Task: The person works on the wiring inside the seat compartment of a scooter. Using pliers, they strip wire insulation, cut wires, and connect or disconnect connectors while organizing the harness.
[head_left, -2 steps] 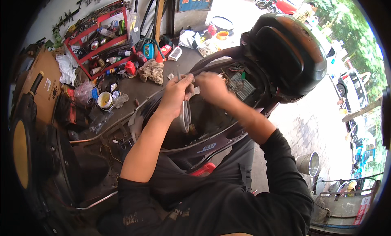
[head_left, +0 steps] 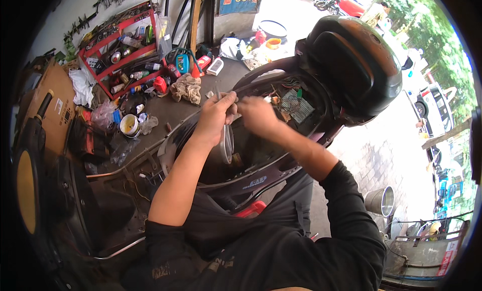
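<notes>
My left hand point(head_left: 218, 114) is closed on a grey, translucent hose point(head_left: 229, 146), whose loop hangs down below the fingers. A thin end sticks up above the thumb. Close beside it on the right, my right hand point(head_left: 258, 115) is closed, its fingers curled and partly blurred; what they hold, if anything, is hidden. Both hands are above the opened body of a dark scooter point(head_left: 251, 183). Inside its cavity, a finned metal part point(head_left: 297, 105) and loose wires lie to the right of my hands.
A black top case point(head_left: 351, 70) rises at the scooter's rear, to the right. On the left floor stand a red rack point(head_left: 108, 75) of bottles and cans, a crumpled cloth point(head_left: 187, 88) and a white tub point(head_left: 129, 124). A metal pot point(head_left: 380, 200) sits at lower right.
My right hand has dropped slightly, staying beside the left. The left hand keeps its grip and the hose has shifted a little to the left.
</notes>
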`<action>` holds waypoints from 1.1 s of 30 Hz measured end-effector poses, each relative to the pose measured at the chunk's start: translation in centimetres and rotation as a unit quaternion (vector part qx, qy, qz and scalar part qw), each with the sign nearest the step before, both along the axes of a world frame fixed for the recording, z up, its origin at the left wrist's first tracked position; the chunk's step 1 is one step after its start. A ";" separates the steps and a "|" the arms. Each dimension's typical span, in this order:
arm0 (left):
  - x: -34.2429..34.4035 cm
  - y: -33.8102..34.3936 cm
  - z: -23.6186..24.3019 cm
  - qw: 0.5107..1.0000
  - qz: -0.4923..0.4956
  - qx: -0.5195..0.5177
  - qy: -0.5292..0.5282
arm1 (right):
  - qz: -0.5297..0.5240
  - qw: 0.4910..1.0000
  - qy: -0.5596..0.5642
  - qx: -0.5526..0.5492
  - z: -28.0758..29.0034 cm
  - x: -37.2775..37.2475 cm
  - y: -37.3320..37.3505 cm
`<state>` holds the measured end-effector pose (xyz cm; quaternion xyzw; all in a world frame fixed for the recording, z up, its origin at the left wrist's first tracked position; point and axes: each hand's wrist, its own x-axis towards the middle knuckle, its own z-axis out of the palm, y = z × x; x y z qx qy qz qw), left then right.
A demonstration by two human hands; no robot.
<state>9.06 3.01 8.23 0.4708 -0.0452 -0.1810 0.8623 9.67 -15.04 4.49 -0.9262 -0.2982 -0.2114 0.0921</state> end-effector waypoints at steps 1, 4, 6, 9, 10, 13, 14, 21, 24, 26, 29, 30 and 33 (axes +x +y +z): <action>0.0 0.0 0.1 1.000 0.003 0.002 0.000 | 0.006 0.999 0.009 -0.044 -1.0 -1.7 0.1; -0.4 0.0 0.3 1.000 0.009 0.017 0.000 | 0.041 0.992 0.041 -0.112 -3.0 -4.7 -1.5; -0.8 -0.1 0.1 0.999 0.017 0.031 0.010 | 0.056 0.990 0.056 -0.114 -3.2 -5.9 -3.3; -0.8 -0.1 -0.1 0.999 0.001 0.046 0.012 | 0.093 0.994 0.001 -0.061 -2.7 -5.7 -5.0; -1.0 -0.4 0.2 0.999 0.002 0.052 0.015 | 0.089 0.995 0.003 -0.051 -2.4 -5.7 -5.4; -0.7 -1.6 -0.4 0.998 -0.011 0.050 0.021 | 0.101 0.994 -0.033 -0.017 -2.0 -6.0 -5.6; -0.8 -2.1 -0.5 0.998 -0.020 0.057 0.014 | 0.102 0.994 -0.036 -0.006 -2.1 -6.2 -5.6; -1.1 -6.5 -3.7 0.979 -0.066 0.190 -0.039 | 0.089 0.994 -0.023 0.058 -3.4 -6.6 -5.0; -0.6 -6.9 -4.5 0.978 -0.067 0.195 -0.023 | 0.109 0.987 -0.047 0.109 -3.9 -6.7 -4.6; -0.4 -7.3 -4.7 0.975 -0.079 0.209 -0.019 | 0.125 0.982 -0.052 0.135 -4.4 -6.6 -4.8; 0.3 -7.1 -5.9 0.971 -0.084 0.222 -0.033 | 0.126 0.983 -0.026 0.129 -4.2 -6.6 -4.7; 0.5 -7.2 -6.0 0.970 -0.087 0.224 -0.041 | 0.133 0.981 -0.031 0.140 -4.2 -6.5 -4.8; 0.8 -7.1 -6.1 0.980 -0.104 0.169 0.000 | 0.153 0.973 -0.048 0.169 -3.8 -6.0 -4.6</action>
